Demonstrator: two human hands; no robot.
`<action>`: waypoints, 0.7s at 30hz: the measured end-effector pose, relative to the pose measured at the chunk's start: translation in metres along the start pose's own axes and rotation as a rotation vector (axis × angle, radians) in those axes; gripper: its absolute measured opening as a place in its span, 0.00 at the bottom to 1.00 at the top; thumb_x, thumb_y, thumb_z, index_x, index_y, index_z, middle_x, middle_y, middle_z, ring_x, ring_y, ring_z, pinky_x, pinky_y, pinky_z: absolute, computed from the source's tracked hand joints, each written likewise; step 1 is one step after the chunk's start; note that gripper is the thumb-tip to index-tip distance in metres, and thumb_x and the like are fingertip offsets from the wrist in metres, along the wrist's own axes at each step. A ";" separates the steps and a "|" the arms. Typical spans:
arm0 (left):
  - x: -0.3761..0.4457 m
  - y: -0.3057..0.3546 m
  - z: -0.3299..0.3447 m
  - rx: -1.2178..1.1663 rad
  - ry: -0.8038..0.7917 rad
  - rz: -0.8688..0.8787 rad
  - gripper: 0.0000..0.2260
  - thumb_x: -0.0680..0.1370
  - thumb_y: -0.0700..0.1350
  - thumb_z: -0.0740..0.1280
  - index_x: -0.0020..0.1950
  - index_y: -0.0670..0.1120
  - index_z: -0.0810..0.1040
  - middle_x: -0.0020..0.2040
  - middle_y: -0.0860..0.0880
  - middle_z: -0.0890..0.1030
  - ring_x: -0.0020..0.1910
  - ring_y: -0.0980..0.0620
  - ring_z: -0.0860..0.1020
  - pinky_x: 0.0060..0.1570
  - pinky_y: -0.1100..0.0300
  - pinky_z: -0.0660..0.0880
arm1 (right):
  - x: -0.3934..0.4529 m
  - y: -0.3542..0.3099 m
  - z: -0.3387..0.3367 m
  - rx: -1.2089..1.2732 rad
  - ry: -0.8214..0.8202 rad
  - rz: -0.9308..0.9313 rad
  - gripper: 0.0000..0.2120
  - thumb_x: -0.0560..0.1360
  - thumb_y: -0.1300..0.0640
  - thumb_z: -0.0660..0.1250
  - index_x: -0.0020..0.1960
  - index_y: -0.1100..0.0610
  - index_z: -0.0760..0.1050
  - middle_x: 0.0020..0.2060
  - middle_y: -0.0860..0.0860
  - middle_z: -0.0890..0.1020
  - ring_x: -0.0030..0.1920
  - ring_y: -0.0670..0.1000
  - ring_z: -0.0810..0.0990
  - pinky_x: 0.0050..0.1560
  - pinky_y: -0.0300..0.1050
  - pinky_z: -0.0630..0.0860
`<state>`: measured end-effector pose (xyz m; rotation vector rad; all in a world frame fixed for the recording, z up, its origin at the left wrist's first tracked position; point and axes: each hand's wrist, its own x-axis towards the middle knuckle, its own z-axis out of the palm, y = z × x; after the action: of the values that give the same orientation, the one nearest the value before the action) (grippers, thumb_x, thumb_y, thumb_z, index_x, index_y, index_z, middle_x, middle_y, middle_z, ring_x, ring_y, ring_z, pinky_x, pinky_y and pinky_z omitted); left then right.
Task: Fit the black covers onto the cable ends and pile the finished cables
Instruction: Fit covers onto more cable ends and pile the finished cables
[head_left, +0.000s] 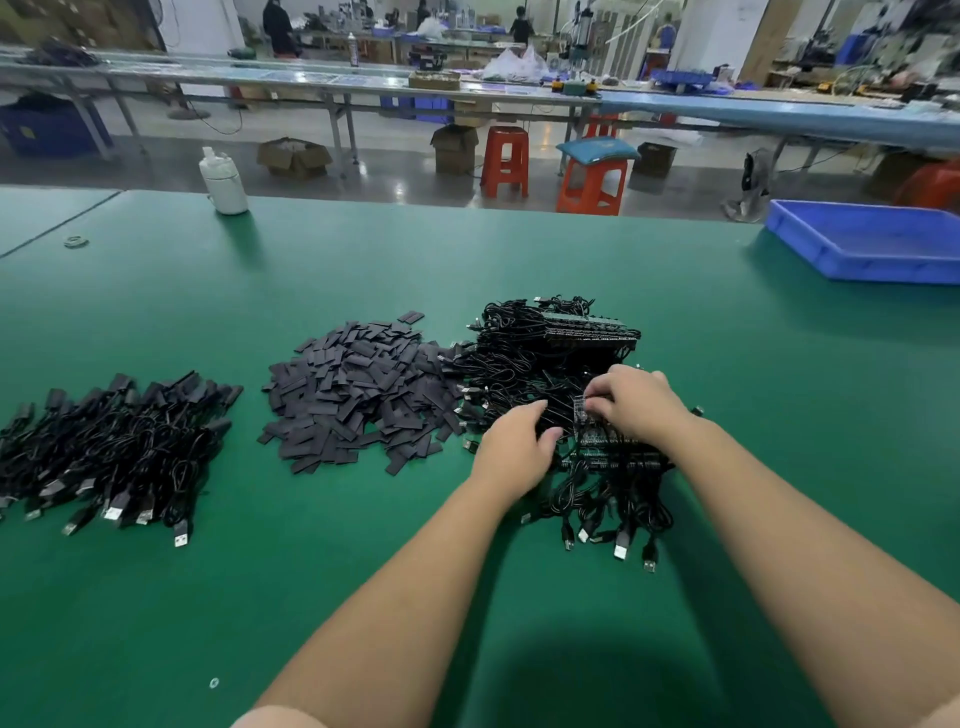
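Note:
A heap of flat black covers (358, 389) lies in the middle of the green table. To its right is a tangle of uncovered black cables (540, 358) with small circuit boards on their ends. Far left lies a pile of finished cables (114, 447) with covered ends and USB plugs. My right hand (636, 402) pinches one small circuit board end (581, 408) at the near side of the tangle. My left hand (514, 447) rests beside it, fingers curled into the black cables; what it holds is hidden.
A white bottle (224, 182) stands at the far left edge of the table. A blue plastic tray (872, 241) sits at the far right. A small ring (76, 241) lies far left. Orange stools (592, 184) and workbenches stand beyond the table.

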<state>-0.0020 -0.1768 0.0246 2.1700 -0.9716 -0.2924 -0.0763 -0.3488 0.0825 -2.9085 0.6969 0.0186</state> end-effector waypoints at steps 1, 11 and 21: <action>0.003 0.007 0.002 -0.069 -0.005 -0.034 0.23 0.81 0.53 0.63 0.75 0.49 0.68 0.68 0.49 0.76 0.65 0.49 0.75 0.65 0.54 0.71 | -0.002 -0.002 -0.004 0.012 0.010 -0.023 0.08 0.81 0.47 0.65 0.54 0.46 0.82 0.40 0.41 0.72 0.53 0.53 0.78 0.64 0.56 0.65; 0.012 0.045 0.010 -0.208 0.025 -0.086 0.10 0.79 0.51 0.67 0.44 0.46 0.79 0.36 0.49 0.80 0.34 0.52 0.73 0.37 0.56 0.71 | -0.023 -0.001 -0.022 0.066 0.046 -0.117 0.10 0.82 0.51 0.63 0.55 0.50 0.83 0.43 0.43 0.74 0.49 0.51 0.76 0.62 0.53 0.70; 0.008 0.072 0.011 0.114 0.213 -0.094 0.12 0.82 0.50 0.61 0.40 0.49 0.72 0.39 0.49 0.80 0.41 0.45 0.77 0.36 0.55 0.66 | -0.035 -0.001 -0.023 0.260 0.184 -0.080 0.09 0.80 0.55 0.66 0.48 0.51 0.86 0.44 0.48 0.81 0.47 0.52 0.78 0.49 0.48 0.74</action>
<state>-0.0418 -0.2204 0.0673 2.2994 -0.7853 -0.0487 -0.1070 -0.3355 0.1072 -2.7052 0.5602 -0.3268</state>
